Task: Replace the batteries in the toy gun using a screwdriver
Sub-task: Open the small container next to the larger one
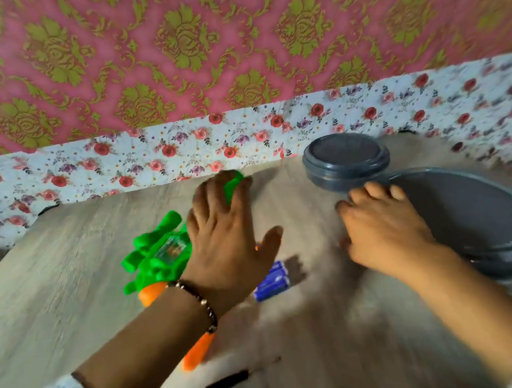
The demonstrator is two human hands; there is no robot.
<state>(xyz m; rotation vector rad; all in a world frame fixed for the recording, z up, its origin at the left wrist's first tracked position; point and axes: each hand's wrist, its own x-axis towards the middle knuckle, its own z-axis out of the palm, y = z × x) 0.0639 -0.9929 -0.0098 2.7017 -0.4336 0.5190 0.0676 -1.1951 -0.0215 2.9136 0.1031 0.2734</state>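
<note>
Floral wall, wood table (64,284). Left grip (223,230) is spread open over green toy gun (158,252); right grip (382,226) loosely open, empty. Batteries (271,281) just right of left grip, screwdriver (236,377) nearer. Best to pin gun flat, then fetch screwdriver.

We see a light wooden tabletop (67,300) with a soft grain. Near its far edge, toward the right, sits a small round grey lid (346,157) with a darker middle. Just beside it, along the right edge, lies a big grey oval dish (480,223). Their rims look like they touch, but the blur makes it hard for us to tell. Behind the tabletop runs a white cloth with red and purple flowers (146,162). Above that hangs a pink wall covering with gold flower shapes (182,40).
</note>
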